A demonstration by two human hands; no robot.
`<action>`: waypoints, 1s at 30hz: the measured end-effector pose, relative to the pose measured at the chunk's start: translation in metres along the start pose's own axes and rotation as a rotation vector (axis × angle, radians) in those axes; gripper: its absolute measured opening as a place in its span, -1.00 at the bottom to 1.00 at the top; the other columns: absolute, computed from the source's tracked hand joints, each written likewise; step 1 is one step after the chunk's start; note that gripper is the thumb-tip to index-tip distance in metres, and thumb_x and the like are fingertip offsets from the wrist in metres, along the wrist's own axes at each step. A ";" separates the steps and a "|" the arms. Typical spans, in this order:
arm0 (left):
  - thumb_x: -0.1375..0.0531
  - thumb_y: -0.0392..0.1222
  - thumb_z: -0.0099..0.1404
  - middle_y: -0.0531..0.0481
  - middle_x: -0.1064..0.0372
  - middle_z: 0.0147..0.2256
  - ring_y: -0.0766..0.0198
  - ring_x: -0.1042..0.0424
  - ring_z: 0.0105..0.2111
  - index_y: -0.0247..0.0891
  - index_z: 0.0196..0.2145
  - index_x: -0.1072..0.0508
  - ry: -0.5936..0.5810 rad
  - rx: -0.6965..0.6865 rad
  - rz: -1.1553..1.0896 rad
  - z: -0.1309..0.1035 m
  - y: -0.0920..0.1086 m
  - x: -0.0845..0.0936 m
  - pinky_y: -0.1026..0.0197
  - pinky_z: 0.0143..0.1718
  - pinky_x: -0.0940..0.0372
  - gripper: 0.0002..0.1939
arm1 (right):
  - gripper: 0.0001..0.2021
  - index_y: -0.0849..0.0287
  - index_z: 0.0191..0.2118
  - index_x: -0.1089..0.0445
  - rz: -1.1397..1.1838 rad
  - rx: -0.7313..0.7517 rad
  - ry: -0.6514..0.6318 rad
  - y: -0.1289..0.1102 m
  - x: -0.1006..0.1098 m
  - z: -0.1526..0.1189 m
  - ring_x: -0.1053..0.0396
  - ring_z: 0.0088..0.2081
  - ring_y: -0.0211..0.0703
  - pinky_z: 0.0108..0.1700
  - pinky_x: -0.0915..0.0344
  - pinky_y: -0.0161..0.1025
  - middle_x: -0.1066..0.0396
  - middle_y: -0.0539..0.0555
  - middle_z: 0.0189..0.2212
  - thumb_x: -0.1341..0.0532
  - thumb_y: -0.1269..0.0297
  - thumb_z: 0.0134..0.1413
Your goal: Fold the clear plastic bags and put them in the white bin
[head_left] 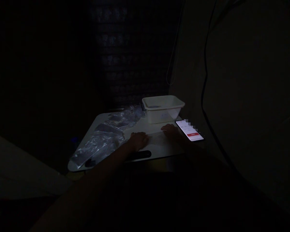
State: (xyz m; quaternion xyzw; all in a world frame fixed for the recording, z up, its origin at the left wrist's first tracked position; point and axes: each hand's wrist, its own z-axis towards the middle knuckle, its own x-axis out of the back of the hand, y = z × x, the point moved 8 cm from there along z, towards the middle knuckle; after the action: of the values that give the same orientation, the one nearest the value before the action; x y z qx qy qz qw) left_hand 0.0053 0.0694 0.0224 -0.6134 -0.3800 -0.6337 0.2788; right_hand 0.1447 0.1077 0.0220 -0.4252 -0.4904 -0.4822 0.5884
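In dim light, a thin translucent sheet or bag point(156, 139) lies flat on the small white table point(132, 127). My left hand point(138, 141) rests at its left end, and my right hand point(171, 130) is at its right end. How the fingers of each hand are set is too dark to make out. Several clear, shiny plastic bags point(98, 141) are spread over the left part of the table, left of my left hand. Behind my hands stands a white plastic bin point(163, 114).
A phone point(190, 131) with a lit screen lies at the table's right edge. A dark slot point(141, 154) runs along the near edge. A dark cable point(204, 87) hangs down the wall at the right. Part of a pale surface point(21, 167) shows at the lower left.
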 end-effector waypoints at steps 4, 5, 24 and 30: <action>0.17 -0.14 0.20 -0.17 -0.29 -0.22 0.17 -0.27 -0.23 -0.34 -0.28 -0.34 -0.001 0.034 -0.084 0.007 -0.008 0.005 0.16 -0.25 -0.12 -0.64 | -0.75 0.14 -0.31 -0.33 -0.060 -0.045 -0.027 -0.008 -0.008 0.006 -0.20 -0.23 -0.06 -0.31 -0.13 -0.15 -0.29 0.15 -0.29 0.05 0.34 -0.05; 0.14 -0.18 0.18 -0.16 -0.31 -0.24 0.19 -0.28 -0.25 -0.34 -0.29 -0.35 0.005 0.042 -0.109 0.010 -0.010 0.004 0.19 -0.27 -0.13 -0.67 | -0.75 0.16 -0.32 -0.33 -0.092 -0.040 -0.028 -0.010 -0.009 0.007 -0.19 -0.23 -0.05 -0.32 -0.13 -0.15 -0.28 0.18 -0.29 0.06 0.35 -0.05; -0.12 -0.26 -0.06 0.14 -0.17 -0.74 0.49 -0.11 -0.73 -0.35 -0.65 -0.36 0.067 0.233 -1.163 0.016 -0.030 0.007 0.42 -0.68 -0.01 -0.89 | -0.74 0.21 -0.19 -0.22 0.589 0.192 0.347 -0.048 0.066 0.003 -0.11 -0.09 -0.16 -0.09 -0.03 -0.20 -0.19 0.14 -0.13 0.00 0.29 -0.05; -0.12 -0.34 -0.07 0.07 -0.28 -0.65 0.46 -0.21 -0.68 -0.36 -0.56 -0.37 0.236 0.311 -1.514 0.017 -0.035 0.012 0.38 -0.60 -0.10 -0.94 | -0.62 0.21 -0.16 -0.19 1.391 -0.287 -0.044 -0.015 0.011 0.003 -0.28 -0.21 -0.16 -0.20 -0.20 -0.20 -0.29 0.17 -0.21 0.00 0.11 -0.09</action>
State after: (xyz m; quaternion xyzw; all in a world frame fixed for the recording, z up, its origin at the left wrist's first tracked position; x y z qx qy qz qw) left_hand -0.0147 0.1042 0.0282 -0.0698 -0.7474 -0.6518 -0.1080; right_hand 0.1297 0.1062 0.0341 -0.7225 -0.0484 -0.0457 0.6882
